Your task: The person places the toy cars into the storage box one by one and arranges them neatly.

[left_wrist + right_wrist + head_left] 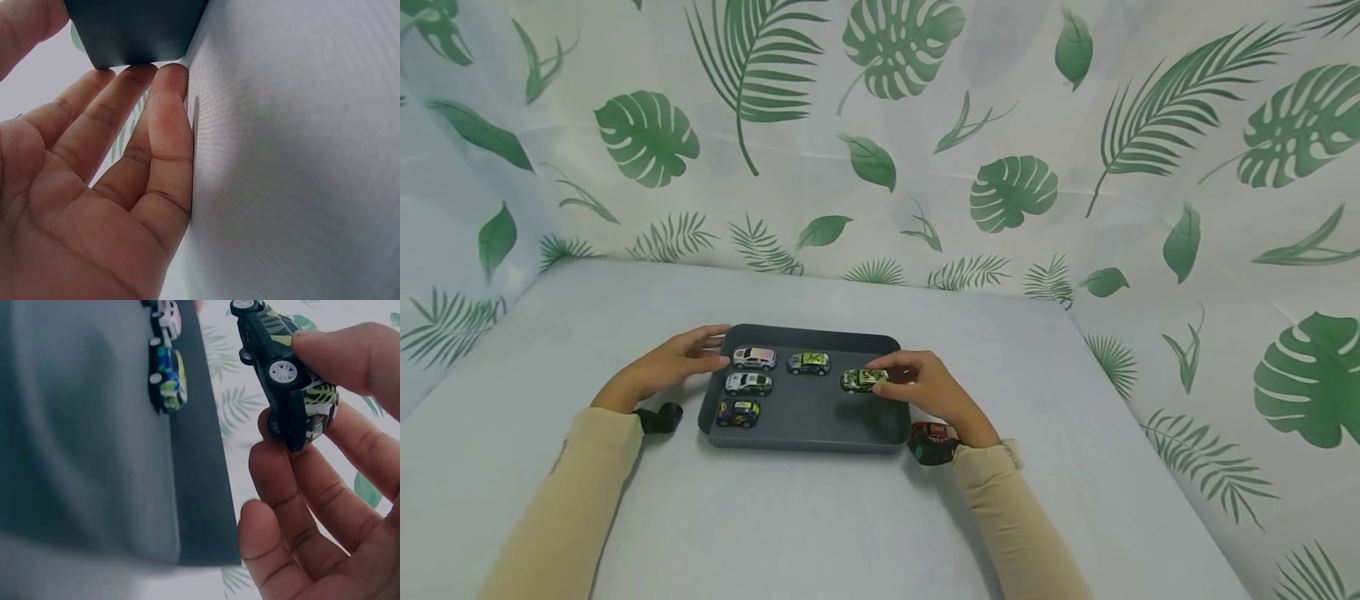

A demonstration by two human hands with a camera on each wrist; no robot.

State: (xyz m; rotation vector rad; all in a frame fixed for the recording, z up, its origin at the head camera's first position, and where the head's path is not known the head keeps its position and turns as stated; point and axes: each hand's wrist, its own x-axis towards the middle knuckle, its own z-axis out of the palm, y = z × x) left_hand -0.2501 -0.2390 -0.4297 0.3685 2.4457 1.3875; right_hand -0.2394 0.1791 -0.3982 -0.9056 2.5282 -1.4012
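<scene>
My right hand (928, 385) pinches a green camouflage toy car (863, 381) between thumb and fingers, holding it above the right part of a dark grey tray (805, 433). Seen from the right wrist, the car is tilted, with its black underside and white wheels showing. The left hand (672, 364) is at the tray's left end; in the left wrist view its extended fingertips touch the tray's outer wall. Inside the tray, a white-pink toy car (755, 358), a white-green toy car (748, 383) and a dark blue toy car (738, 413) form a left column. A blue-yellow toy car (808, 363) sits at the back middle.
A dark object with a red patterned top (934, 433) is beside the right wrist, outside the tray. A black wrist camera (659, 418) is on the left wrist. The white table (760, 525) is backed by a leaf-print cloth (925, 125).
</scene>
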